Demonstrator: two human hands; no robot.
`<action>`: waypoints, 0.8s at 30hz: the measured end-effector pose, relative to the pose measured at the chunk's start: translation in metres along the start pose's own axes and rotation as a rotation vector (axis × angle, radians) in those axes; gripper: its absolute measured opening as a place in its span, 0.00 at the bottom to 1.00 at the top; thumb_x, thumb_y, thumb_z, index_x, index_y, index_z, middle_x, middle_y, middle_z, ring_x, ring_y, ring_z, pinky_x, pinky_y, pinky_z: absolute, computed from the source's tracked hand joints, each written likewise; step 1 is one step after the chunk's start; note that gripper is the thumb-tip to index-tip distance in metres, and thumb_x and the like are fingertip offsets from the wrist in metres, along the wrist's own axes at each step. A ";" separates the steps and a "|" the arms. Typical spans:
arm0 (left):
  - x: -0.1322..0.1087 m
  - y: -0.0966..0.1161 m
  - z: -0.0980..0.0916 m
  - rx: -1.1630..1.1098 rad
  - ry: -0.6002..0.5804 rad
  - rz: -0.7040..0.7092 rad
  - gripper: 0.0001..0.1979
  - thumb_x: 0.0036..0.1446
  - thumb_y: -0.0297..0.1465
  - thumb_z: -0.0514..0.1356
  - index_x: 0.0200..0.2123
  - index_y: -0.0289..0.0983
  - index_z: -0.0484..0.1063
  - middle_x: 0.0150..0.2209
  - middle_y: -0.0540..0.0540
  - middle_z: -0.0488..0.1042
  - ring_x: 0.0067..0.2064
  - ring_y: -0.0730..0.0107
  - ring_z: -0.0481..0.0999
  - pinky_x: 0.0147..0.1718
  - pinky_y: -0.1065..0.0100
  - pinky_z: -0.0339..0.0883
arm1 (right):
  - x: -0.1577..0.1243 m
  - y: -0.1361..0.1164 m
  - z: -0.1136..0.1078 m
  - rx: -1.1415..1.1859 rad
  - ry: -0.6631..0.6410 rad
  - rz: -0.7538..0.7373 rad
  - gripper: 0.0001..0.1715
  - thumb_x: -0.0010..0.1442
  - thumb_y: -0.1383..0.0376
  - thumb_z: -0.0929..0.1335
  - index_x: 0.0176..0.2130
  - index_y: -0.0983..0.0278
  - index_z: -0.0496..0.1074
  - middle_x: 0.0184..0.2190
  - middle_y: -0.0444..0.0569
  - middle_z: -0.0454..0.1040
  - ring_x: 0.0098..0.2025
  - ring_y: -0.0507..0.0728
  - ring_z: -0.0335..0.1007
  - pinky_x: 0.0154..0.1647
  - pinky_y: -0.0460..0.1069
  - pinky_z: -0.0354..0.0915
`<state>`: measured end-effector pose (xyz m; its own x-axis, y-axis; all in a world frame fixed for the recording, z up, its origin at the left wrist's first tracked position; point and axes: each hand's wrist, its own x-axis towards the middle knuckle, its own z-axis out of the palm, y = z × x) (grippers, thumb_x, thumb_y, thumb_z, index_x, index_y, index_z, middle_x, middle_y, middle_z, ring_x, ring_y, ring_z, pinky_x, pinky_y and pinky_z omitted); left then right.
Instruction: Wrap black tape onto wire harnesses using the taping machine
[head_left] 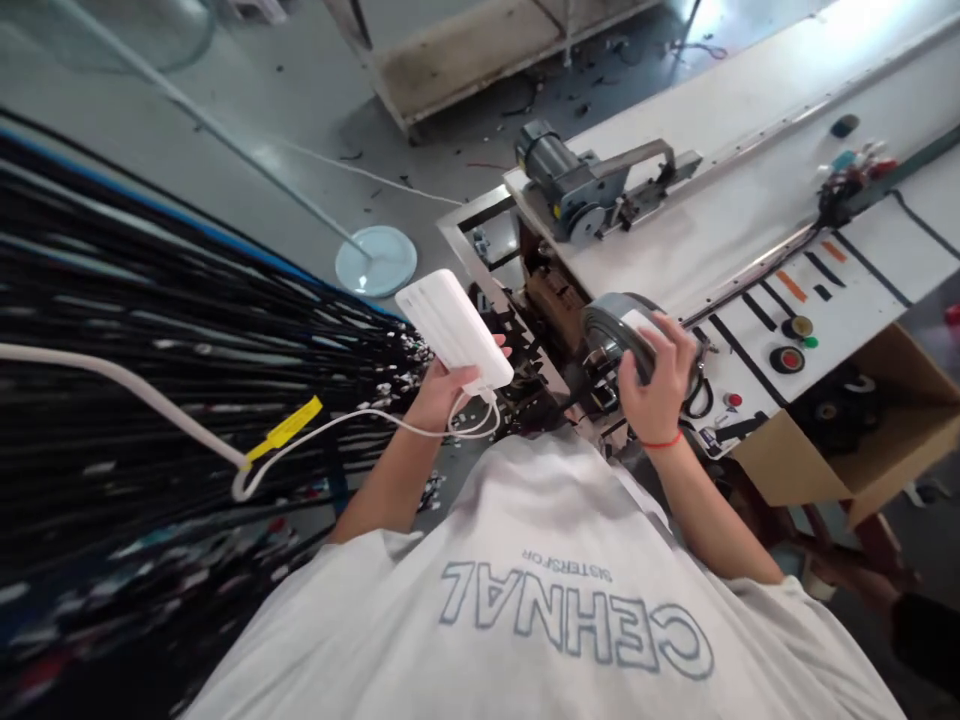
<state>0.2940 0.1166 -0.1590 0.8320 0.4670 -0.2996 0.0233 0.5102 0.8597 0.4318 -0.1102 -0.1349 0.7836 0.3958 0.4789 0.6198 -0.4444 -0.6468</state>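
Note:
A white power bank (454,330) is in my left hand (442,390), with the thumb across its near end and the fingers beneath. From that end runs a white cable (375,412), which loops past my wrist toward a yellow tag (285,428) on the left. My right hand (661,385), with a red band at its wrist, curls its fingers over the upper right side of a round grey roll (611,318). This roll stands at the near end of a long white machine table (675,260). My palm hides part of the roll.
Long black strands (187,300) fill the left side. A motor unit (562,180) sits on the table's far edge. Control buttons (787,358) and an open cardboard box (892,430) are at the right. A round white stand base (376,262) rests on the floor.

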 end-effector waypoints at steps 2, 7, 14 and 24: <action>-0.007 -0.003 0.005 -0.061 0.077 0.066 0.30 0.38 0.37 0.73 0.48 0.40 0.75 0.52 0.39 0.77 0.61 0.40 0.69 0.58 0.45 0.67 | -0.011 -0.025 0.018 0.247 -0.247 0.016 0.16 0.62 0.60 0.66 0.49 0.62 0.69 0.52 0.58 0.71 0.56 0.62 0.67 0.57 0.62 0.64; -0.015 -0.002 0.015 -0.166 0.203 0.246 0.30 0.44 0.41 0.71 0.51 0.42 0.72 0.58 0.42 0.73 0.66 0.47 0.62 0.62 0.53 0.64 | -0.037 -0.058 0.083 0.927 -0.901 0.487 0.25 0.53 0.50 0.72 0.45 0.61 0.69 0.42 0.51 0.77 0.41 0.56 0.74 0.44 0.52 0.71; -0.025 0.004 0.004 -0.242 0.274 0.281 0.28 0.46 0.39 0.71 0.50 0.39 0.72 0.57 0.41 0.73 0.63 0.46 0.66 0.61 0.51 0.64 | -0.044 -0.066 0.105 1.139 -1.162 0.828 0.30 0.51 0.43 0.71 0.43 0.61 0.71 0.30 0.44 0.74 0.26 0.50 0.68 0.29 0.47 0.66; -0.021 -0.008 0.007 -0.238 0.367 0.308 0.32 0.47 0.42 0.71 0.54 0.40 0.69 0.55 0.39 0.76 0.59 0.48 0.72 0.57 0.54 0.68 | -0.044 -0.073 0.117 0.800 -0.848 0.270 0.27 0.58 0.44 0.66 0.25 0.64 0.71 0.29 0.46 0.67 0.33 0.53 0.64 0.35 0.47 0.61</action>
<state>0.2802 0.0981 -0.1569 0.5312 0.8209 -0.2099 -0.3533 0.4397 0.8257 0.3468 -0.0011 -0.1786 0.4197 0.9042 -0.0789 0.0018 -0.0877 -0.9961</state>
